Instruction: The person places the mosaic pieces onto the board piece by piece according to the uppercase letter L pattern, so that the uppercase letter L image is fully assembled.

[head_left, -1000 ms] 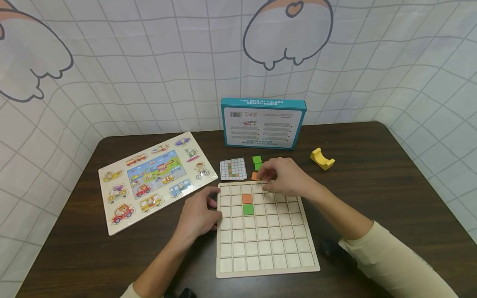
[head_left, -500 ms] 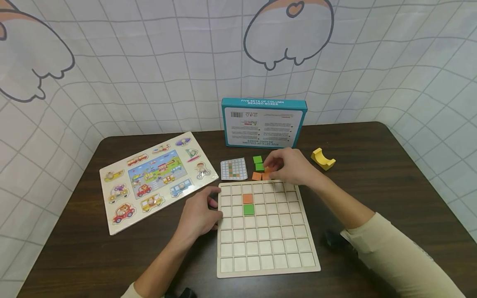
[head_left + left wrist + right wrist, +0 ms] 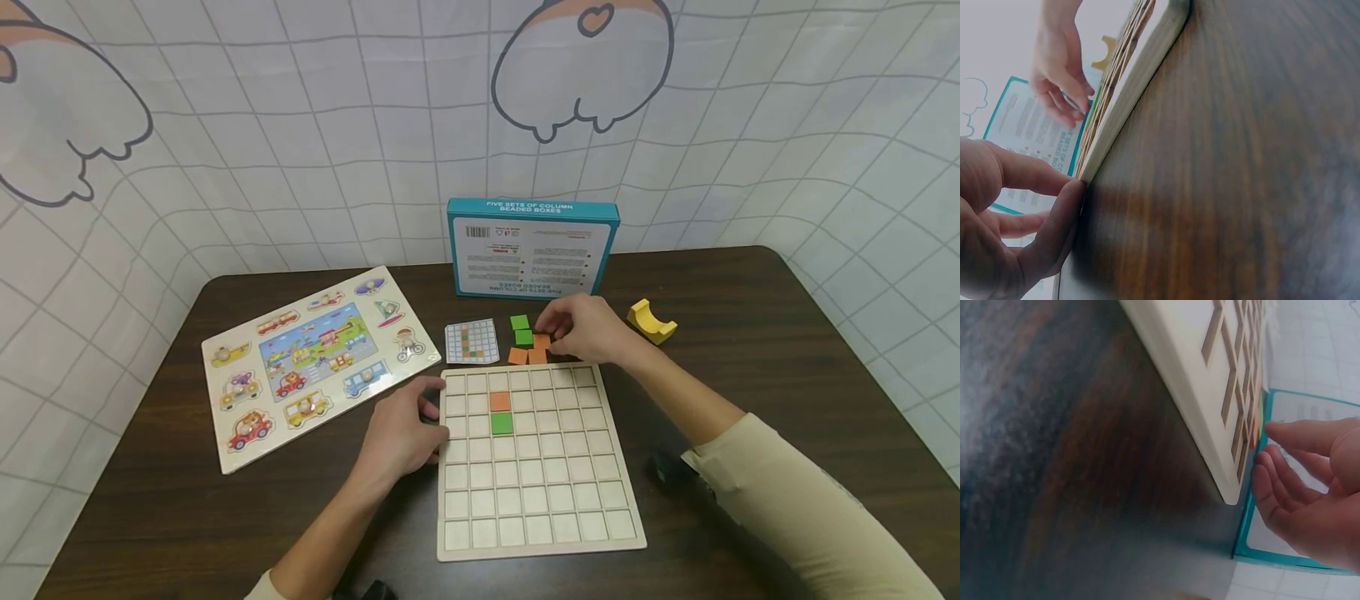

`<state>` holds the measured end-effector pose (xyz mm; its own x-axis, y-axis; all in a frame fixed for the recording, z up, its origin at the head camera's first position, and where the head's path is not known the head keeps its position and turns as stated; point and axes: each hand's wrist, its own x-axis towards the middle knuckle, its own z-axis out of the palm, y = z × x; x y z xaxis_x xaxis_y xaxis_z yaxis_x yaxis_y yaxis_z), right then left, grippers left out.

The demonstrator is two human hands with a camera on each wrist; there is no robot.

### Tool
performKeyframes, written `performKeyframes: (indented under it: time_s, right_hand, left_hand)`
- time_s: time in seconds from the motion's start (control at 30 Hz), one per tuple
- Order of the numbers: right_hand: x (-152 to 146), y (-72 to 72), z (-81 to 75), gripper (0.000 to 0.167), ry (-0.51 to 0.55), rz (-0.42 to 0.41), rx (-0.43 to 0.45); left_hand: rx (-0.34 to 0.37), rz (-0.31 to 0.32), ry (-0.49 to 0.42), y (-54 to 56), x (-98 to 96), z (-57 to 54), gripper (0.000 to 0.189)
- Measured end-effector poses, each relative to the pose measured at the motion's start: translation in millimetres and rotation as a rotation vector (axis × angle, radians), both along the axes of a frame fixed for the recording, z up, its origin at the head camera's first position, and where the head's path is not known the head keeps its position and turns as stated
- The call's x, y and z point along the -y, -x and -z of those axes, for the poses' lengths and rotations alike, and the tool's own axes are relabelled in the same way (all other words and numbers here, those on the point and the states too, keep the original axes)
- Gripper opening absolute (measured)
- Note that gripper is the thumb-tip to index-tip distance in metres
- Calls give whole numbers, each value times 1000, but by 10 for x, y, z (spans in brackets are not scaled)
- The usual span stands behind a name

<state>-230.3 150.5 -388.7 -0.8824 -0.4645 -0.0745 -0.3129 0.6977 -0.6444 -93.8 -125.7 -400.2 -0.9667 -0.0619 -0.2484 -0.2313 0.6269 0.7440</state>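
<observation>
1. Grid board (image 3: 540,475): pale, square-celled, flat on the dark table (image 3: 750,333).
2. Set in the board, third column from the left: orange square (image 3: 499,402) in the second row from the far edge, green square (image 3: 502,423) directly below in the third row.
3. Left hand (image 3: 397,429): at the board's left edge, near the far corner; forefinger and thumb spread along the edge, resting against the wood.
4. Right hand (image 3: 585,329): beyond the board's far edge, released, fingers loosely bent, with a gap between thumb and fingertips in the right wrist view; contact with the nearest loose tile impossible to tell.
5. Loose tiles beside the right hand: two green tiles (image 3: 522,337) and, nearer the board, three orange tiles (image 3: 517,356).
6. Pattern card (image 3: 483,330): left of the loose tiles, printed with a coloured grid.
7. Blue-green box (image 3: 487,275): upright behind the tiles, lettering on the front upside down.
8. Yellow block (image 3: 652,322): right of the right hand, curved hollow upward.
9. Picture puzzle (image 3: 315,367): slantwise at left, vehicles around a central scene.
</observation>
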Motion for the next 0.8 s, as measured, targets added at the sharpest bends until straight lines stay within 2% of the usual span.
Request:
performKeyframes:
  time_s: [0.47, 0.8]
  right_hand:
    - [13, 89, 82, 28, -23, -35, -21]
    - [53, 90, 92, 28, -47, -41, -34]
  left_hand:
    - [2, -5, -9, 15, 5, 12, 64]
    - [-4, 2, -5, 10, 16, 2, 64]
